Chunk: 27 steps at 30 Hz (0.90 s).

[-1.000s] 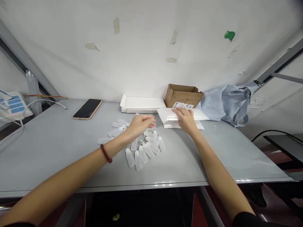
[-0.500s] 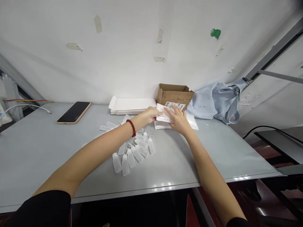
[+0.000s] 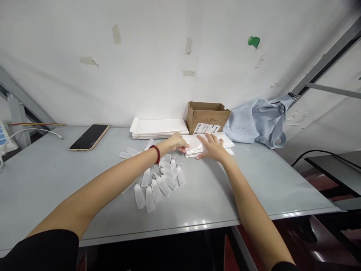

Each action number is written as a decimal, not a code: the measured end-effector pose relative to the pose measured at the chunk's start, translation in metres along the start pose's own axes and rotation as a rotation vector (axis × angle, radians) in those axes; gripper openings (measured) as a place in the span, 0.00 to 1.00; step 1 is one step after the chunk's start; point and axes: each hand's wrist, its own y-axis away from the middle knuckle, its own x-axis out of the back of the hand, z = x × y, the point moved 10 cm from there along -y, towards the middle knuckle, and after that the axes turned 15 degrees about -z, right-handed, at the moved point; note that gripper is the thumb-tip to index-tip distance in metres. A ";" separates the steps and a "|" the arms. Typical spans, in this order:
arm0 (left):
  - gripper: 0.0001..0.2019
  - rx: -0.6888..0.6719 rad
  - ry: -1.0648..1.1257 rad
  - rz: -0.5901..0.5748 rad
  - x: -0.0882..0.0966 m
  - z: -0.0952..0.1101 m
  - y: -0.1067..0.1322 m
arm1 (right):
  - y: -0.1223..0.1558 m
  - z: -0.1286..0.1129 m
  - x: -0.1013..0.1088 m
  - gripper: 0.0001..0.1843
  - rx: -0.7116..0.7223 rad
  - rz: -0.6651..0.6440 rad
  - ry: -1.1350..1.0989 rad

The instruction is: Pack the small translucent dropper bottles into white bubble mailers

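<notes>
My left hand (image 3: 177,142), with a red bead bracelet at its wrist, pinches the left end of a white padded envelope (image 3: 193,143). This envelope lies on at least one other of its kind, whose edge shows below it. My right hand (image 3: 213,148) rests on the envelope with its fingers spread and holds nothing. Left of the envelopes, partly behind my left forearm, several small translucent white bottle-shaped pieces (image 3: 156,191), some with ring loops, lie scattered on the grey table (image 3: 203,192).
Behind my hands stands an open cardboard box (image 3: 207,114) with a white label. A stack of white envelopes (image 3: 159,126) lies left of it, a light blue cloth bag (image 3: 255,120) right of it. A phone (image 3: 89,137) and a white cable (image 3: 39,130) are at the left.
The envelope in my hands has come down flat onto the lower one. My right hand has shifted slightly, with its fingers now spread on top.
</notes>
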 end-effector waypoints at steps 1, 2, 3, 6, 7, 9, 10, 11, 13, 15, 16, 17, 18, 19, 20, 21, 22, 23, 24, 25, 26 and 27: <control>0.11 0.000 -0.034 0.029 0.003 0.000 0.000 | 0.000 0.001 -0.001 0.50 -0.004 -0.017 -0.012; 0.11 0.003 -0.070 0.058 0.005 0.000 0.000 | 0.000 0.002 -0.001 0.49 -0.009 -0.026 -0.021; 0.11 0.004 -0.103 0.083 0.007 0.000 0.000 | 0.000 0.003 -0.001 0.49 -0.012 -0.026 -0.025; 0.10 -0.004 -0.136 0.105 0.009 0.000 -0.004 | -0.001 0.004 -0.001 0.47 -0.011 -0.010 -0.014; 0.10 -0.002 -0.138 0.097 0.008 0.000 -0.006 | -0.002 0.004 -0.002 0.47 -0.013 -0.006 -0.006; 0.10 0.008 -0.150 0.083 0.008 -0.002 -0.008 | -0.003 0.002 -0.004 0.46 -0.012 0.007 0.008; 0.10 0.015 -0.165 0.084 0.009 -0.002 -0.008 | -0.003 0.001 -0.003 0.45 -0.007 0.019 0.013; 0.10 0.022 -0.187 0.091 0.010 -0.003 -0.008 | -0.002 -0.001 -0.002 0.45 0.001 0.036 0.018; 0.09 0.032 -0.249 0.114 0.014 -0.002 -0.005 | -0.001 -0.007 0.000 0.45 0.023 0.065 0.028; 0.07 0.031 -0.333 0.133 0.017 0.001 -0.001 | 0.001 -0.010 0.003 0.44 0.033 0.075 0.036; 0.06 0.025 -0.383 0.141 0.020 0.004 0.001 | 0.001 -0.011 0.003 0.43 0.029 0.072 0.039; 0.05 0.014 -0.441 0.151 0.023 0.008 0.003 | 0.002 -0.011 0.003 0.42 0.022 0.064 0.041; 0.05 -0.005 -0.507 0.168 0.028 0.013 0.006 | 0.002 -0.011 0.003 0.41 0.013 0.056 0.042; 0.04 -0.030 -0.580 0.196 0.035 0.020 0.009 | 0.003 -0.010 0.003 0.41 0.006 0.049 0.041; 0.04 -0.062 -0.659 0.232 0.042 0.027 0.013 | 0.003 -0.010 0.003 0.41 0.004 0.047 0.036; 0.04 -0.098 -0.743 0.276 0.051 0.035 0.018 | 0.003 -0.009 0.003 0.42 0.007 0.050 0.027; 0.06 -0.132 -0.826 0.319 0.059 0.042 0.023 | 0.003 -0.008 0.004 0.43 0.017 0.060 0.013; 0.08 -0.159 -0.904 0.346 0.065 0.046 0.027 | 0.003 -0.008 0.005 0.44 0.029 0.077 -0.003; 0.10 -0.173 -0.976 0.359 0.070 0.048 0.031 | 0.004 -0.007 0.006 0.46 0.040 0.097 -0.019; 0.11 -0.183 -1.046 0.366 0.074 0.048 0.033 | 0.004 -0.006 0.008 0.47 0.049 0.115 -0.033; 0.11 -0.186 -1.109 0.371 0.076 0.047 0.035 | 0.005 -0.006 0.010 0.49 0.056 0.131 -0.044; 0.11 -0.186 -1.166 0.372 0.077 0.046 0.036 | 0.006 -0.007 0.012 0.50 0.063 0.144 -0.053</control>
